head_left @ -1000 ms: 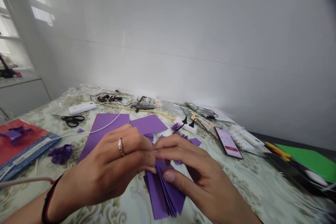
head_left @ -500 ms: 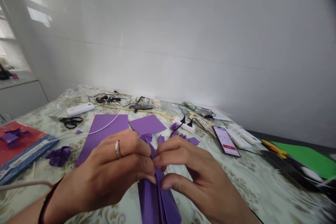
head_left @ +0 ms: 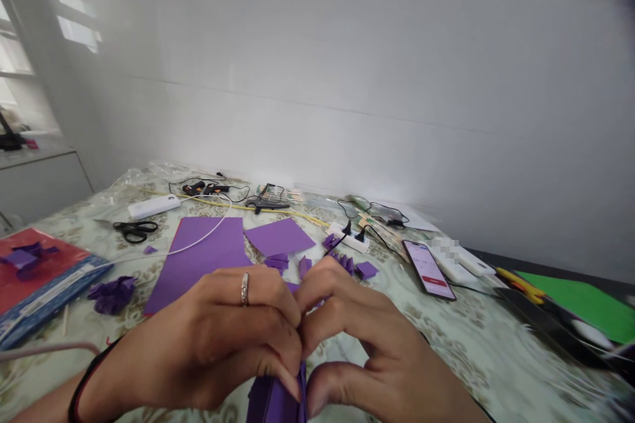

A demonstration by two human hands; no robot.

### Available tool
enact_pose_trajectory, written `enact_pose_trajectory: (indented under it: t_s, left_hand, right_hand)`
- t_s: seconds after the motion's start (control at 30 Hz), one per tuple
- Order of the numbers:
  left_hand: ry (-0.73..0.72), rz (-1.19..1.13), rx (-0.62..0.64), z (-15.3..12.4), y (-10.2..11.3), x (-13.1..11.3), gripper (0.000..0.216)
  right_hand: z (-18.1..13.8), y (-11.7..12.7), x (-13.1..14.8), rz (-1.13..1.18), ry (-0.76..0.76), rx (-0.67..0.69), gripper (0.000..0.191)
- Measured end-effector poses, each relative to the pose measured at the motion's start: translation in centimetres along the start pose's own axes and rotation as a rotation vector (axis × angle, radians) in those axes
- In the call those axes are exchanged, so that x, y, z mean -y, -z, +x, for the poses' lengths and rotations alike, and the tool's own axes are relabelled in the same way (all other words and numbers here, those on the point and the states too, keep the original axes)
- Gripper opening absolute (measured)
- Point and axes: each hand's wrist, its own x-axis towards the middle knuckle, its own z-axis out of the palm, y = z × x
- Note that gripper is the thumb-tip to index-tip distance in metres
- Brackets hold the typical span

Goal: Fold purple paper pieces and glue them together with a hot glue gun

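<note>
My left hand point(head_left: 218, 337), with a ring on one finger, and my right hand point(head_left: 367, 350) meet knuckle to knuckle low in the middle of the view. Both pinch the top of a folded stack of purple paper point(head_left: 275, 403), which hangs down between them and runs off the bottom edge. Fingers of both hands are curled tight around the folds. Behind them on the patterned tablecloth point(head_left: 461, 337) lie a large purple sheet point(head_left: 203, 258), a smaller purple square point(head_left: 279, 236) and small purple scraps point(head_left: 347, 264).
Black scissors point(head_left: 131, 230) and a white power bank point(head_left: 153, 205) lie at the back left. A red sheet on a blue packet point(head_left: 40, 281) and a crumpled purple flower point(head_left: 112, 294) sit at left. A phone point(head_left: 429, 269), power strip point(head_left: 350, 238), cables and green paper point(head_left: 585, 301) occupy the right.
Both hands have dropped lower and closed tighter together on the purple stack. Less of the paper shows now, most of it below the frame.
</note>
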Motion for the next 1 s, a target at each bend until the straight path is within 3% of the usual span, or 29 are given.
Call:
enact_pose_trajectory:
  t_s: [0.13,0.4,0.63,0.9,1.0]
  left_hand:
    - [0.035,-0.049,-0.002,-0.1,-0.1,0.0,0.030]
    - [0.011,-0.059,0.043,0.1,0.1,0.0,0.031]
    - [-0.037,0.031,0.085,0.0,0.2,-0.1,0.022]
    - [0.043,0.044,0.069,-0.3,0.5,0.1,0.015]
    - [0.038,0.062,0.058,-0.5,0.7,0.2,0.016]
  right_hand:
    - [0.0,-0.2,-0.1,0.058,-0.055,0.017,0.026]
    - [0.0,-0.2,0.2,0.103,-0.089,0.054,0.036]
    - [-0.1,0.2,0.8,-0.037,-0.028,0.042,0.040]
    - [-1.1,0.6,1.6,-0.343,0.137,-0.027,0.017]
    - [-1.7,0.7,2.1,-0.457,0.131,-0.024,0.021]
